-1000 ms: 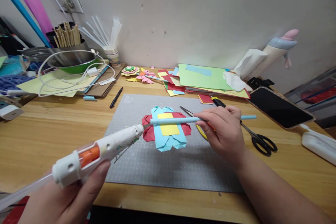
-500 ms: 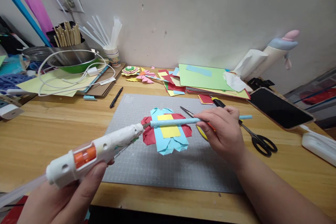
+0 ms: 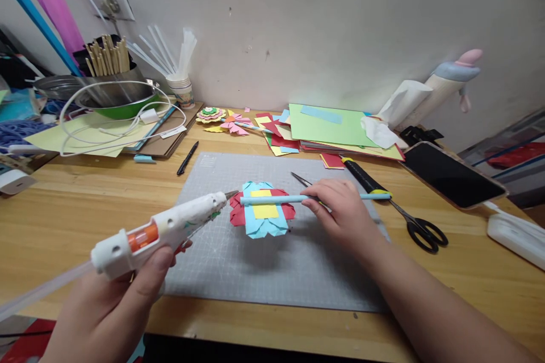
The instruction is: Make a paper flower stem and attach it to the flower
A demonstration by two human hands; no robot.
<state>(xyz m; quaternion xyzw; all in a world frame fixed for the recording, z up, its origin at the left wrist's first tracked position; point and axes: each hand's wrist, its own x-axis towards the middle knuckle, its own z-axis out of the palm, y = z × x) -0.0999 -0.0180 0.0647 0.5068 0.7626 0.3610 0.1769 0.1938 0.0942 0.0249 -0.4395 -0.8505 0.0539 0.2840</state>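
Note:
My left hand (image 3: 106, 306) grips a white hot-glue gun (image 3: 166, 229) whose metal tip points right, just short of a folded paper flower (image 3: 261, 215) made of red, light-blue and yellow sheets. The flower lies on a grey cutting mat (image 3: 272, 261). My right hand (image 3: 340, 212) pinches a thin light-blue paper stick (image 3: 289, 199) and holds it flat across the flower's yellow centre. The glue gun's tip is close to the stick's left end without touching it.
Black scissors (image 3: 419, 229) and a black-and-yellow knife (image 3: 364, 178) lie right of the mat, and a phone (image 3: 453, 173) lies beyond them. Coloured paper sheets (image 3: 336, 127) and finished flowers (image 3: 221, 119) sit at the back. A black pen (image 3: 188, 157), white cable (image 3: 114, 119) and metal bowls (image 3: 114, 96) are left.
My right hand lowered the stick onto the flower and shifted left. The glue gun pulled back slightly from the stick's end.

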